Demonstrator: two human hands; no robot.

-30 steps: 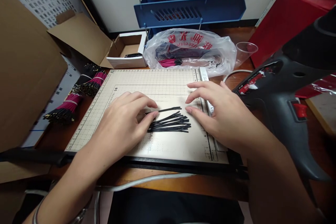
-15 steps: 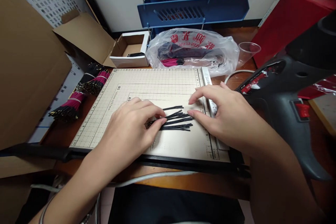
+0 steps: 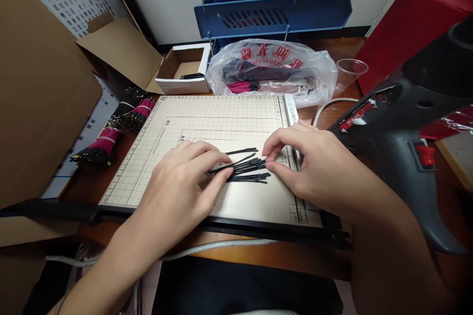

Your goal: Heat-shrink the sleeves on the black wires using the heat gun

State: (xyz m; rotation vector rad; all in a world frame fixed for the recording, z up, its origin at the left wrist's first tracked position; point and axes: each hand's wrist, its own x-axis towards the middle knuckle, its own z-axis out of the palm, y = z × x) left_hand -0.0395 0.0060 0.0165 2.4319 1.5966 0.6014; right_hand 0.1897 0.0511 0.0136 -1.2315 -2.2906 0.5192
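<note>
**Two hands close in on a fan of black wires**

Here they lie, the black wires (image 3: 247, 166), on the pale gridded board (image 3: 244, 202), and let's make them the centre of our dial. At nine o'clock sits the left hand (image 3: 185, 177), thumb and forefinger pinched narrow over the wires' left ends, presumably to keep the pile from rolling apart. Over at three, the right hand (image 3: 306, 157) meets the opposite tips, its fingers drawn nearly together; whether they actually grip, I cannot tell. Working from both ends like this probably lets one hand steady while the other squares the tips.

And what a look at these wires! Slim, black, a faint sheen, tips uneven, a few crossing, left ends hidden under the hand. One loose wire (image 3: 242, 151) lies at twelve, a sliver of board between it and the rest.

Around the dial on the worktop (image 3: 303, 253): a tied bundle (image 3: 103, 142) with a pink middle at nine, a white box (image 3: 181, 87) at eleven, a plastic bag (image 3: 269, 54) between twelve and one. A dark tool (image 3: 391, 157) looms at three, beyond the right hand.
</note>
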